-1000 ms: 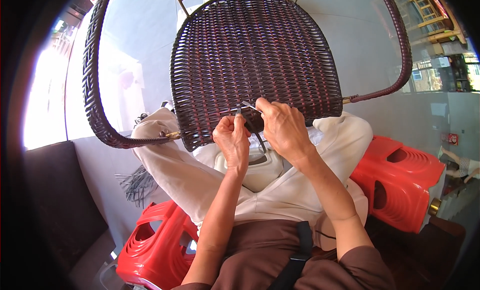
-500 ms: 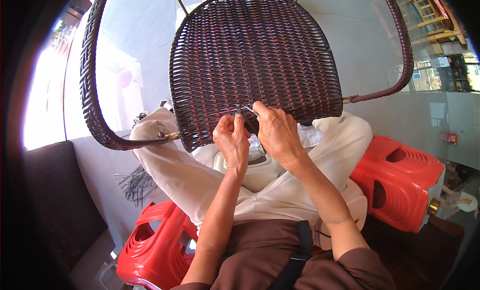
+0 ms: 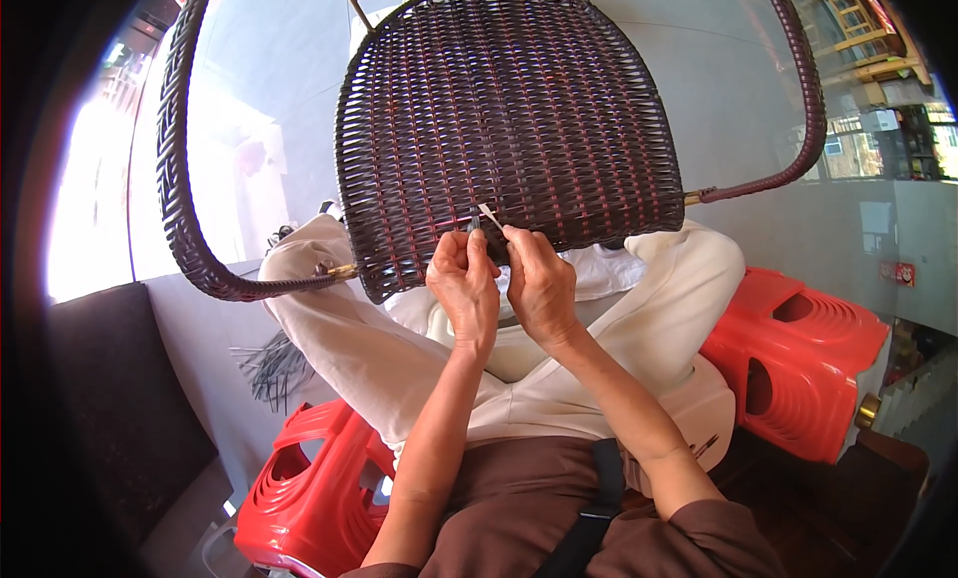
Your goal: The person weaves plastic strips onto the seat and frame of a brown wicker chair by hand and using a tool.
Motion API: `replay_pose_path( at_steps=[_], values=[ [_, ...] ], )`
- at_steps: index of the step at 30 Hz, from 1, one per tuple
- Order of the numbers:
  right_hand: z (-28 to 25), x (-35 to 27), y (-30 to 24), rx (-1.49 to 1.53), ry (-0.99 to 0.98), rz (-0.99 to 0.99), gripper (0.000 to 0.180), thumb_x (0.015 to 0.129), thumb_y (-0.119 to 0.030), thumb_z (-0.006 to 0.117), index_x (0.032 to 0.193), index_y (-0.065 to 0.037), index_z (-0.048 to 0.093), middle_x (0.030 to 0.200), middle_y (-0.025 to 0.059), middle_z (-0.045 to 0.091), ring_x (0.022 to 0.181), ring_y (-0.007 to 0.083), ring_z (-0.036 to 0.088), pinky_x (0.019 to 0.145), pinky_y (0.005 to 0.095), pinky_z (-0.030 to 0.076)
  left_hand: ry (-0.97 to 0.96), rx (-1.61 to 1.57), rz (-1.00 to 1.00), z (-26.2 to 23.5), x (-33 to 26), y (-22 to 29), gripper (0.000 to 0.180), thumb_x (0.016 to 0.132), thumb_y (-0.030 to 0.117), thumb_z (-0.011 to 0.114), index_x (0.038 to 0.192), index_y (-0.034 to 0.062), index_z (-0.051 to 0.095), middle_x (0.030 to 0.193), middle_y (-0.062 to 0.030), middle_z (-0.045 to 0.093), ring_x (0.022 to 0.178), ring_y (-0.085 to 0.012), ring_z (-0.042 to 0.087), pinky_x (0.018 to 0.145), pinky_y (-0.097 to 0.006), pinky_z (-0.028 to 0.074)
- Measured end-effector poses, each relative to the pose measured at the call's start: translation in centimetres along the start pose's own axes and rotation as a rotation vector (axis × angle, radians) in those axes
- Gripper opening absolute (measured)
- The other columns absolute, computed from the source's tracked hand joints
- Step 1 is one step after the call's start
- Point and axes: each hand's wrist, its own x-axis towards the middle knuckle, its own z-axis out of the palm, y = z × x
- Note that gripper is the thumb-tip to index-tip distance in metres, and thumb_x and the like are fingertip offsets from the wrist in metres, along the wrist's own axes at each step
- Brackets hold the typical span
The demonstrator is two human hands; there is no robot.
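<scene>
A dark brown wicker chair panel point(image 3: 509, 109) with reddish strands lies in front of me, its near edge above my lap. My left hand point(image 3: 465, 284) is closed at that edge, thumb and fingers pinching a dark flat strand point(image 3: 476, 223). Close beside it, my right hand point(image 3: 542, 284) grips a thin metal tool with a pale flat tip point(image 3: 489, 213). The tip rests on or just over the weave beside the strand. Its handle is hidden in my fingers, so I cannot tell its exact kind.
Woven chair arms point(image 3: 172, 159) curve around both sides of the panel. Red plastic stools point(image 3: 299, 493) stand on either side of me. A bundle of grey strips point(image 3: 279, 369) lies on the left, near a dark padded seat point(image 3: 125, 408).
My right hand has drawn back a little toward me and turned, and the tool's flat tip now shows plainly. My left hand has stayed nearly in place.
</scene>
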Motion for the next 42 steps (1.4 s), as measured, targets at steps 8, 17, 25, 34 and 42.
replay_pose_path(
  at_steps=[8, 17, 25, 34, 42],
  values=[
    [0.2, -0.2, 0.1, 0.011, 0.021, -0.008, 0.02, 0.082, 0.003, 0.052, 0.101, -0.001, 0.057, 0.082, 0.0127, 0.059, 0.07, 0.0297, 0.061, 0.057, 0.0357, 0.049, 0.021, 0.033, 0.04, 0.1, 0.4, -0.4, 0.023, 0.088, 0.01, 0.055, 0.069, -0.0016, 0.051, 0.049, -0.0002, 0.049, 0.044, -0.0035, 0.042, 0.041, -0.021, 0.032],
    [0.1, -0.1, 0.0, 0.019, 0.035, -0.009, 0.02, 0.082, 0.005, 0.052, 0.1, -0.001, 0.057, 0.081, 0.0132, 0.059, 0.07, 0.0301, 0.061, 0.057, 0.0362, 0.048, 0.05, 0.081, 0.024, 0.7, 1.0, 0.1, 0.025, 0.087, 0.012, 0.056, 0.068, -0.0038, 0.054, 0.047, -0.0031, 0.051, 0.041, -0.0054, 0.044, 0.04, -0.022, 0.034],
    [-0.2, 0.2, -0.4, 0.012, 0.004, 0.027, 0.018, 0.081, 0.003, 0.052, 0.097, -0.003, 0.058, 0.083, 0.0137, 0.06, 0.071, 0.0308, 0.061, 0.057, 0.0365, 0.048, -0.091, -0.019, -0.191, -0.5, 1.4, 1.5, 0.023, 0.087, 0.015, 0.057, 0.075, -0.0048, 0.06, 0.055, -0.0066, 0.059, 0.043, -0.0081, 0.051, 0.041, -0.023, 0.04],
    [-3.3, 4.2, -0.5, 0.044, -0.077, 0.085, 0.011, 0.078, -0.01, 0.062, 0.085, -0.002, 0.06, 0.077, 0.0139, 0.06, 0.07, 0.0337, 0.059, 0.06, 0.0402, 0.047, -0.152, 0.102, -0.175, -2.0, 0.7, 0.8, 0.021, 0.086, 0.014, 0.058, 0.079, -0.0056, 0.061, 0.06, -0.0088, 0.062, 0.045, -0.0096, 0.055, 0.042, -0.021, 0.043],
    [0.4, 8.0, -0.7, -0.017, -0.258, -0.025, 0.012, 0.078, -0.01, 0.064, 0.087, -0.004, 0.065, 0.079, 0.0098, 0.056, 0.072, 0.0287, 0.058, 0.065, 0.038, 0.047, -0.115, 0.059, -0.181, -1.8, 0.4, 0.8, 0.019, 0.087, 0.014, 0.056, 0.078, -0.0028, 0.061, 0.058, -0.0056, 0.059, 0.042, -0.0082, 0.052, 0.039, -0.02, 0.038]
  ],
)
